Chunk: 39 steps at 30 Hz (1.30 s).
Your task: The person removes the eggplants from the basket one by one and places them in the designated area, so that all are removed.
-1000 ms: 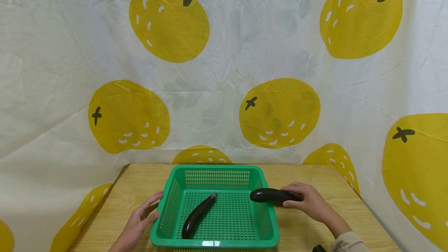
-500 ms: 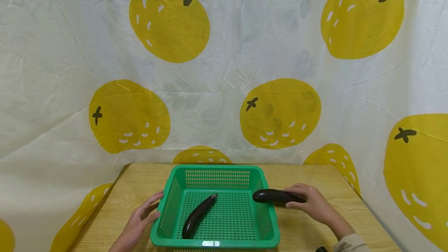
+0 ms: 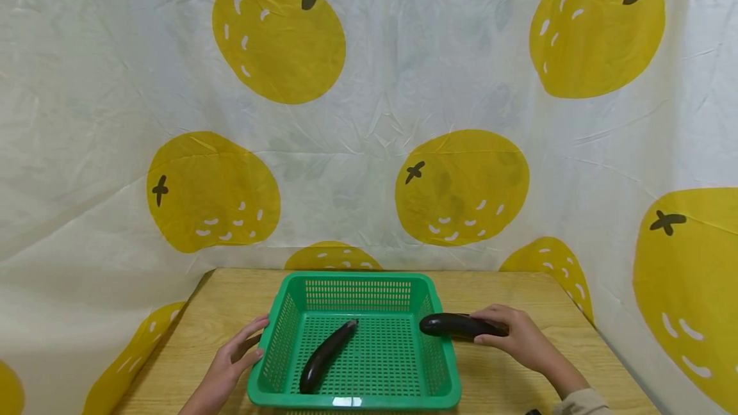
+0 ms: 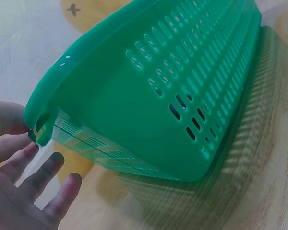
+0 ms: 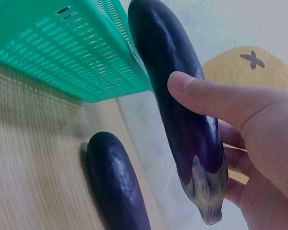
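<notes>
The right hand (image 3: 516, 337) gripped an eggplant (image 3: 452, 325) at the right rim of the one basket (image 3: 398, 401); the left hand (image 3: 232, 356), fingers spread, touched its left rim. A second eggplant (image 3: 324, 362) lay inside, a third (image 5: 116, 179) on the table (image 3: 513, 376), making three.

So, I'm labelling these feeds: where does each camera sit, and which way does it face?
Head: on the person's head, facing forward and down at the green basket, table and fruit-print cloth; left hand, right hand and a sleeve show.
Left wrist: on that wrist, facing the basket's outside; the left hand shows at its rim.
Right wrist: on that wrist, facing the held eggplant, with the basket beyond; the right hand shows.
Shared: head and right wrist views both show the held eggplant.
</notes>
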Motion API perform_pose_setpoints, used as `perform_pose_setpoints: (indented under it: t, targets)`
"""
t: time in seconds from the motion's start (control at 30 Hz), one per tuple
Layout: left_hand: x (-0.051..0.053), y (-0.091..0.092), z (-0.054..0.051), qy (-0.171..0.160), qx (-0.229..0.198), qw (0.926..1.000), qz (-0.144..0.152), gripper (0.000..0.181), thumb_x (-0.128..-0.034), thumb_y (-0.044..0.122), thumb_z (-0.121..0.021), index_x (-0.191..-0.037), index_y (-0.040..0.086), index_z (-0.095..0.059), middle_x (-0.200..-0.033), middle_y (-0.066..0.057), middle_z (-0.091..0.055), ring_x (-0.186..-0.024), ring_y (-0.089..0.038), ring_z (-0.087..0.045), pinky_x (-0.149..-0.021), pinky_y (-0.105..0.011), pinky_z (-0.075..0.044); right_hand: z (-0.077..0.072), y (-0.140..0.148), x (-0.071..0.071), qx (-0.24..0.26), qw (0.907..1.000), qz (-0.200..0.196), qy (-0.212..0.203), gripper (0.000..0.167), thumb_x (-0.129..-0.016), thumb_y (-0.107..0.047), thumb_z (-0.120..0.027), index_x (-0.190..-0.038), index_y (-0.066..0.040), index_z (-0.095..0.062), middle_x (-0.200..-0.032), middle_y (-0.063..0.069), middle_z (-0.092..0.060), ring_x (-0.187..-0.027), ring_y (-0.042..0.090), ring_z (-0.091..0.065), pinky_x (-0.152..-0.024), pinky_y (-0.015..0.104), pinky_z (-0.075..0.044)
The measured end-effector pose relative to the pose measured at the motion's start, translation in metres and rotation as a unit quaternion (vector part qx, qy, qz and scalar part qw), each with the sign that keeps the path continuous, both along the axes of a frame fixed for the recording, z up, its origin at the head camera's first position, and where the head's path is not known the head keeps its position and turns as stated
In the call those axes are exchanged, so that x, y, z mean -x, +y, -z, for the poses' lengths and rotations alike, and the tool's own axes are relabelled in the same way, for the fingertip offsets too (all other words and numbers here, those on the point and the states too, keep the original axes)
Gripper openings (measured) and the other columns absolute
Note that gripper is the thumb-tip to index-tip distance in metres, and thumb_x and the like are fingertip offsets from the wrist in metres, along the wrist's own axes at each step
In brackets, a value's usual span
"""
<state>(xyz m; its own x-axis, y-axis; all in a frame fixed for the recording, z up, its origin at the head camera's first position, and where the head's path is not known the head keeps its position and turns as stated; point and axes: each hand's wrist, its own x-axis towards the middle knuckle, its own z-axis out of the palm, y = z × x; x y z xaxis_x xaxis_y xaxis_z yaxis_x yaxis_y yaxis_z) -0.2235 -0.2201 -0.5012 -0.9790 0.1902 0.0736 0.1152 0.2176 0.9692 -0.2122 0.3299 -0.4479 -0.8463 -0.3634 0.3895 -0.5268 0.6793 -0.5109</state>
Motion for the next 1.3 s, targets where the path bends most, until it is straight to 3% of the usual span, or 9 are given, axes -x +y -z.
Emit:
perform_pose_setpoints:
  t: [0.1,0.23,0.4,0.47,0.6,0.7,1.03,1.17,1.3]
  targets:
    - [0.0,0.0,0.0,-0.002,-0.001,1.0,-0.001,0.053,-0.1071,0.021,-0.056,-0.157,0.009,-0.044,-0.167,-0.012,-0.031,-0.137,-0.016,-0.054,-0.094,-0.02,-0.052,0.001,0.001,0.0,0.001,1.0,-0.003,-0.006,0.033,-0.088,-0.026,-0.081,-0.117,-0.01,-0.077,-0.109,0.005,-0.075,-0.097,-0.007,-0.06,-0.078,0.022,-0.055]
    - [0.0,0.001,0.0,0.0,-0.007,1.0,0.0,0.053,-0.1072,0.02,-0.056,-0.157,0.007,-0.043,-0.168,-0.017,-0.029,-0.146,-0.047,-0.04,-0.093,-0.02,-0.053,0.002,0.003,0.0,0.007,0.9999,-0.009,-0.011,0.034,-0.089,-0.024,-0.081,-0.118,-0.008,-0.077,-0.11,0.007,-0.075,-0.097,-0.008,-0.06,-0.078,0.02,-0.054]
    - [0.0,0.0,0.0,0.001,-0.008,1.0,0.003,0.053,-0.1075,0.02,-0.055,-0.157,0.007,-0.043,-0.166,-0.011,-0.032,-0.147,-0.05,-0.038,-0.093,-0.02,-0.052,0.003,0.004,0.0,0.013,0.9998,-0.007,-0.017,0.034,-0.089,-0.023,-0.081,-0.118,-0.007,-0.077,-0.11,0.008,-0.075,-0.098,-0.009,-0.06,-0.078,0.019,-0.055]
    - [0.0,0.0,0.001,0.001,-0.006,1.0,0.002,0.053,-0.1075,0.02,-0.056,-0.157,0.008,-0.043,-0.163,-0.002,-0.036,-0.145,-0.044,-0.042,-0.094,-0.02,-0.052,0.004,0.005,0.0,0.013,0.9997,-0.007,-0.017,0.033,-0.089,-0.023,-0.081,-0.118,-0.007,-0.076,-0.11,0.008,-0.075,-0.097,-0.008,-0.06,-0.077,0.019,-0.055]
    - [-0.001,-0.002,0.002,0.0,-0.004,1.0,0.005,0.053,-0.1073,0.021,-0.056,-0.158,0.009,-0.043,-0.157,0.013,-0.039,-0.133,-0.007,-0.055,-0.095,-0.02,-0.052,0.005,0.005,-0.002,0.012,0.9998,-0.005,-0.013,0.033,-0.089,-0.022,-0.081,-0.118,-0.007,-0.077,-0.108,0.007,-0.075,-0.096,-0.008,-0.06,-0.076,0.02,-0.055]
    - [-0.001,-0.002,0.003,0.002,-0.007,0.9999,0.01,0.054,-0.1074,0.021,-0.056,-0.158,0.008,-0.042,-0.156,0.015,-0.039,-0.119,0.015,-0.052,-0.095,-0.019,-0.052,0.006,0.007,-0.002,0.012,0.9999,-0.005,-0.006,0.032,-0.089,-0.021,-0.081,-0.118,-0.007,-0.077,-0.107,0.006,-0.074,-0.095,-0.008,-0.06,-0.075,0.02,-0.055]
    - [-0.001,-0.001,0.002,0.005,-0.007,0.9999,0.011,0.054,-0.1073,0.02,-0.056,-0.158,0.007,-0.042,-0.167,-0.012,-0.03,-0.117,0.018,-0.05,-0.095,-0.019,-0.052,0.01,0.012,0.0,0.009,0.9999,-0.005,0.01,0.033,-0.088,-0.018,-0.082,-0.118,-0.007,-0.076,-0.108,0.006,-0.075,-0.096,-0.008,-0.06,-0.075,0.019,-0.054]
    - [-0.001,-0.001,0.001,0.001,-0.007,0.9999,0.01,0.054,-0.1075,0.02,-0.056,-0.158,0.008,-0.042,-0.168,-0.018,-0.026,-0.123,0.009,-0.053,-0.095,-0.019,-0.052,0.008,0.012,-0.001,0.005,1.0,0.003,0.007,0.032,-0.088,-0.019,-0.082,-0.117,-0.009,-0.077,-0.108,0.005,-0.075,-0.096,-0.008,-0.06,-0.075,0.02,-0.054]
    - [-0.001,0.0,0.0,-0.002,-0.007,1.0,0.005,0.053,-0.1074,0.021,-0.056,-0.157,0.008,-0.043,-0.168,-0.016,-0.028,-0.141,-0.027,-0.051,-0.094,-0.02,-0.052,0.005,0.012,-0.003,0.0,0.9999,0.016,-0.005,0.031,-0.089,-0.022,-0.081,-0.117,-0.01,-0.077,-0.109,0.005,-0.075,-0.096,-0.009,-0.059,-0.076,0.02,-0.054]
